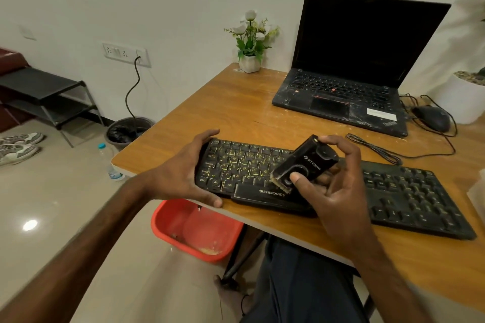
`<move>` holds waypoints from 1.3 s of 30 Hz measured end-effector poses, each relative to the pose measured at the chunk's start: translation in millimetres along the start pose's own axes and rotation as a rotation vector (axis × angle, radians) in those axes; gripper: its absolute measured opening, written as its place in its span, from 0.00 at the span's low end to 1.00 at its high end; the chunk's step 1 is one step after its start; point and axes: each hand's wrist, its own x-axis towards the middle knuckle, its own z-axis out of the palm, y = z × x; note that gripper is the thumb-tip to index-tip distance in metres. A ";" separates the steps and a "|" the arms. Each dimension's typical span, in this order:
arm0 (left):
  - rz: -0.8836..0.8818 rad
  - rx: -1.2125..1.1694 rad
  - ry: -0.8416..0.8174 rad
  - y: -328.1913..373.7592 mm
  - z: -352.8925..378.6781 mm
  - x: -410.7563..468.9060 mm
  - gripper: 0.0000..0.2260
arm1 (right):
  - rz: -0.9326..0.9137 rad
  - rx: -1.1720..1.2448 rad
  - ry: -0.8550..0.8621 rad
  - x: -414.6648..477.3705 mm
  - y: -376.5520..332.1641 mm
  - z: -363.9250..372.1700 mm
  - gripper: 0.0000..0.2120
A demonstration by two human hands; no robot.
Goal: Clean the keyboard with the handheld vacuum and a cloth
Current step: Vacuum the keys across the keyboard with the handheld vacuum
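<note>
Keyboard [244, 162] lies lengthwise along the surface's [236, 107] near edge. The left hand [183, 173] grips its left end, and the right hand [338, 191] holds the handheld vacuum [307, 162] over its middle, brush angled down-left at the spacebar row.

My left hand [181, 173] and right hand [333, 191]: bare, nails short, thumbnails pale. Forearms [91, 223] bare too, uncovered right up to the frame edge on both sides. Dark navy trousers [301, 283] on my legs, plain cloth, some creases. One foot [229, 292] bare, with a thin black thread [244, 301] round the ankle
</note>
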 end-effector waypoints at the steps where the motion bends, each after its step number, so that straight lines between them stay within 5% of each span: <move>1: -0.011 0.068 0.046 1.8 3.6 -2.6 0.64 | 0.001 -0.021 0.004 0.7 -0.3 -2.4 0.33; 6: -0.012 0.250 0.182 18.9 35.9 -9.7 0.66 | -0.032 -0.142 -0.054 -0.4 -9.1 1.6 0.31; 11: 0.025 0.175 0.030 15.7 30.1 -4.3 0.67 | -0.252 -0.388 -0.263 -7.5 -20.0 48.9 0.30; 16: 0.017 0.142 0.080 12.8 29.8 -4.8 0.64 | -0.323 -0.612 -0.277 -2.3 -16.3 54.1 0.29; 22: 0.016 0.192 0.142 18.5 36.9 -5.6 0.65 | -0.217 -0.634 -0.123 -8.8 -24.3 27.1 0.31; 28: 0.063 0.335 0.189 16.2 41.5 -5.5 0.61 | -0.346 -0.720 -0.227 -19.0 -21.8 76.2 0.31; 34: 0.029 0.256 0.189 21.6 42.1 -9.5 0.67 | -0.208 -0.677 -0.207 -15.1 -32.5 30.8 0.31; 39: 0.043 0.332 0.157 15.4 39.4 -4.7 0.61 | -0.295 -0.656 -0.353 -7.0 -29.8 67.3 0.30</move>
